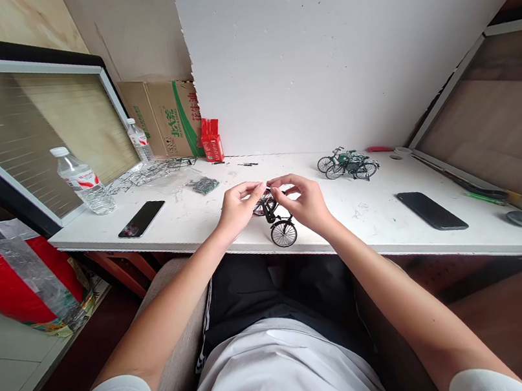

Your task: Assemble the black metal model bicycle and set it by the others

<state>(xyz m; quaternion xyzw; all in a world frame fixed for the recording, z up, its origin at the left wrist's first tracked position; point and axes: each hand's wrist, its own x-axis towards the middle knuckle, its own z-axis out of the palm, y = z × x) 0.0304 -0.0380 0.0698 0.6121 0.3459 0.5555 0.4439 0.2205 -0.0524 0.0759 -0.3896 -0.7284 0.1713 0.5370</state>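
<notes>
A small black model bicycle (270, 212) stands on the table in front of me, one spoked wheel toward me and the other partly behind my fingers. My left hand (239, 206) pinches thumb and fingertips together at the bicycle's upper far end. From the other side, my right hand (305, 200) closes its thumb and forefinger at the same spot. The fingertips nearly meet and hide the exact part they grip. To the right of my right hand, dark green and black model bicycles (347, 165) stand close together.
On the white table (188, 232) lie a phone (141, 219) at left, another phone (432, 210) at right, and a bag of small parts (204, 185). Water bottles (87, 185), loose part frames, a red box (211, 141) and a carton (171, 117) stand behind. A white board (339, 59) closes the back.
</notes>
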